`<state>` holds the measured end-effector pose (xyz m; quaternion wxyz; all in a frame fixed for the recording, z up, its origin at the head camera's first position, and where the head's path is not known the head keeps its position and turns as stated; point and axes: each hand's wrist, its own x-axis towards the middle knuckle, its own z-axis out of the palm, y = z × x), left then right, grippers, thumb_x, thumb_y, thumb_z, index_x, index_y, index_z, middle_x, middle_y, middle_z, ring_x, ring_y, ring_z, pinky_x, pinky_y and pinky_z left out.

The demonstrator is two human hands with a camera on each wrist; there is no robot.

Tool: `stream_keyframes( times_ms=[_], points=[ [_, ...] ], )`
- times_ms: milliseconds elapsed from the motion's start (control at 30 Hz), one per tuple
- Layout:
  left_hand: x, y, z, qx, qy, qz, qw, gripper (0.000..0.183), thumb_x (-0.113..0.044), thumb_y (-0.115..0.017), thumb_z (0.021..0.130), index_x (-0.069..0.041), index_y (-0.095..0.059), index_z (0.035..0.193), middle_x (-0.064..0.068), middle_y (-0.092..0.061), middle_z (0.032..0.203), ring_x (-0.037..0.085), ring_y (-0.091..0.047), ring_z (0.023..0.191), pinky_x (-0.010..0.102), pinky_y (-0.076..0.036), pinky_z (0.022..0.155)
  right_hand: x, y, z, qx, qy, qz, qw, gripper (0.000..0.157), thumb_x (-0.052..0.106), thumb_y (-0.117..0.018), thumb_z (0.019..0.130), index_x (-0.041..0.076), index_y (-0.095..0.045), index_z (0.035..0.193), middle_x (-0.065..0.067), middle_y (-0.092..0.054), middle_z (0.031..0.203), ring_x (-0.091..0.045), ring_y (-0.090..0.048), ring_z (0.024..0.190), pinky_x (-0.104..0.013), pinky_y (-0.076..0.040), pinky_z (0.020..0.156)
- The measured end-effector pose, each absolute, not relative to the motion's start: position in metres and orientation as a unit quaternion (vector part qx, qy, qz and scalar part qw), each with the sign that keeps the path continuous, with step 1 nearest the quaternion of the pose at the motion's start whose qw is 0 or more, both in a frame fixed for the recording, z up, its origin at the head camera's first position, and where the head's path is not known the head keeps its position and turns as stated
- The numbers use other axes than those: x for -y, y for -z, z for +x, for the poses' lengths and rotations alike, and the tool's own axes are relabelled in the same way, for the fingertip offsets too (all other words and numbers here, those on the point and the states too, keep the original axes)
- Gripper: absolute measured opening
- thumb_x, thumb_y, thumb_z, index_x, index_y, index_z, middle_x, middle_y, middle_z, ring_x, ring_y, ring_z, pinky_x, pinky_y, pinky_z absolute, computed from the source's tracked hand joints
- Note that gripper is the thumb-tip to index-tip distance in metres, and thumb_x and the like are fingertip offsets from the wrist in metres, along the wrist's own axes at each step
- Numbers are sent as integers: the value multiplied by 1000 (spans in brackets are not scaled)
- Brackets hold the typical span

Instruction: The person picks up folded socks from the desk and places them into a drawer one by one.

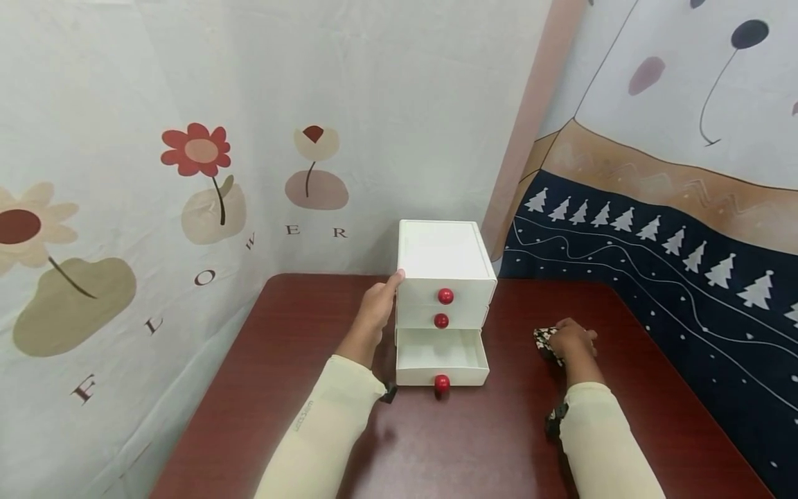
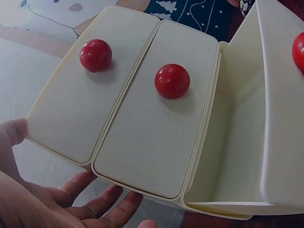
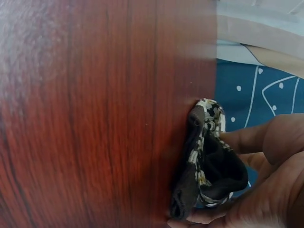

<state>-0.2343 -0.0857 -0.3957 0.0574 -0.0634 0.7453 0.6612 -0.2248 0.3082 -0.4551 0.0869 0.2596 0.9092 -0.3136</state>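
A white three-drawer box (image 1: 445, 249) with red round knobs stands on the table. Its bottom drawer (image 1: 413, 376) is pulled out and looks bare inside; the upper two are closed. My left hand (image 1: 376, 305) rests against the box's left side, thumb at the upper front corner and spread fingers (image 2: 102, 202) along the side wall. To the right of the box, my right hand (image 1: 573, 341) grips a small black cloth pouch (image 3: 223, 173) with a white and gold pattern. Its dark opening shows in the right wrist view, low over the tabletop.
The dark red wooden table (image 1: 299, 326) runs back to a pale curtain (image 1: 374, 138) printed with flowers and letters. A navy curtain (image 1: 623, 263) with white trees hangs along the right side.
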Motion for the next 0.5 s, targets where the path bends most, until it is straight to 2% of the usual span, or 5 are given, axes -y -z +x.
stream_keyframes(
  times_ms=[233, 400, 500],
  points=[
    [87, 397, -235, -743, -663, -63, 58, 78, -65, -54, 105, -1, -55, 150, 23, -57, 156, 48, -48, 153, 76, -31, 126, -305, 459, -229, -900, 329, 280, 56, 33, 2, -53, 101, 0, -58, 134, -46, -25, 154, -49, -46, 104, -56, -50, 86],
    [87, 397, -234, -744, -663, -58, 59, 78, -66, -53, 105, -2, -55, 150, 22, -57, 157, 46, -48, 154, 77, -31, 125, -308, 462, -229, -893, 345, 288, 18, 27, -1, -54, 96, 0, -66, 121, -44, -30, 153, -43, -47, 98, -51, -49, 82],
    [87, 397, -235, -745, -662, -57, 60, 79, -67, -53, 105, -2, -55, 151, 22, -56, 158, 45, -47, 155, 78, -32, 124, -310, 463, -227, -891, 354, 285, 2, 28, -1, -54, 95, -1, -69, 119, -44, -33, 150, -42, -48, 94, -49, -49, 79]
  ],
)
